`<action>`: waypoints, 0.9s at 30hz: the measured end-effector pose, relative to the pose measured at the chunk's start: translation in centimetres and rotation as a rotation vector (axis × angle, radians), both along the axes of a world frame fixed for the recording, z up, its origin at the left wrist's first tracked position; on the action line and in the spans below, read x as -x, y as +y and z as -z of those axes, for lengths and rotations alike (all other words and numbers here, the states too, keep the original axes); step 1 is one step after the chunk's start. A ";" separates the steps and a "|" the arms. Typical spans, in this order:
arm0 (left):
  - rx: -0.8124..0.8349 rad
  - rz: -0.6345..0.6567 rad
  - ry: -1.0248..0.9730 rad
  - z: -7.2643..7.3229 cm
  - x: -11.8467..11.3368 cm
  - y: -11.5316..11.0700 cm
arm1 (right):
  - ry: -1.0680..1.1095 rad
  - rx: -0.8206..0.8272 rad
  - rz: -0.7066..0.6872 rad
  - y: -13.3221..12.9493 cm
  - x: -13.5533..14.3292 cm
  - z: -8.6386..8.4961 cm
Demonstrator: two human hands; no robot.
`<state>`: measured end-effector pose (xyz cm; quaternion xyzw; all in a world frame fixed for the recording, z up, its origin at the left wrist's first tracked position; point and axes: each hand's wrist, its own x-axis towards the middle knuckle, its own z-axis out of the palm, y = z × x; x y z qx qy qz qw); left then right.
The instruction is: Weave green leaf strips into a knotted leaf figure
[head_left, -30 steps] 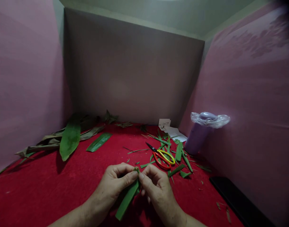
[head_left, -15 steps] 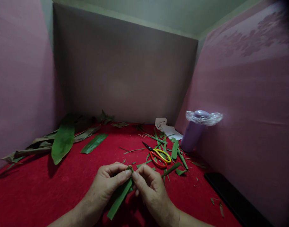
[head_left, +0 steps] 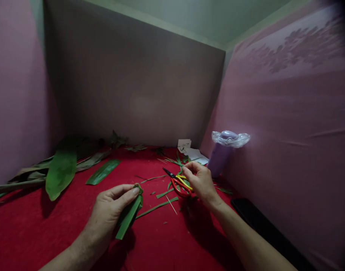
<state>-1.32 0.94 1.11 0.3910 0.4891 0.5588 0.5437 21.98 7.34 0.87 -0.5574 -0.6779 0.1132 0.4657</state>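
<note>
Between thumb and fingers of my left hand [head_left: 112, 210] is a folded green leaf [head_left: 129, 218], its top end bent over at the fingertips and its flat tail hanging down. My right hand [head_left: 200, 182] is up over the leaf scraps, thumb and index finger close together; whether anything is pinched there I cannot make out. Just left of and partly under it lie scissors [head_left: 181, 187] with one red and one yellow handle, black blades pointing up-left. A thin toothpick-like stick [head_left: 171, 205] and a narrow leaf strip [head_left: 158, 207] lie between my hands on the red cloth [head_left: 158, 248].
A broad green leaf [head_left: 61, 169] rests on dried leaves [head_left: 28, 179] at the left, with a cut leaf piece [head_left: 103, 172] beside it. At the right stand a purple container [head_left: 219, 158] with clear plastic on top and a black flat object [head_left: 254, 226]. White papers [head_left: 195, 155] lie behind.
My right hand has let go of the folded leaf and moved right and forward to the scissors and scraps. My left hand keeps the leaf, shifted left. The view has turned slightly right.
</note>
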 end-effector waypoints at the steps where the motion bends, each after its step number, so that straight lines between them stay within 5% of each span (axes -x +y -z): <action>1: 0.002 -0.011 -0.003 0.0 0.0 0.0 | -0.053 0.024 -0.015 -0.1 -0.1 -0.1; 6: -0.036 0.010 0.022 0.5 0.2 0.2 | -0.377 0.161 -0.180 -2.4 1.9 0.5; 14: -0.145 0.100 0.098 0.4 0.2 -0.1 | -0.718 0.098 -0.186 -4.7 4.4 2.5; 21: -0.195 0.189 0.113 0.8 0.0 0.0 | -0.615 -0.028 -0.256 -3.3 4.7 -1.1; 27: -0.199 0.236 0.149 1.4 0.0 0.3 | -0.327 -0.425 -0.410 -5.5 5.1 0.5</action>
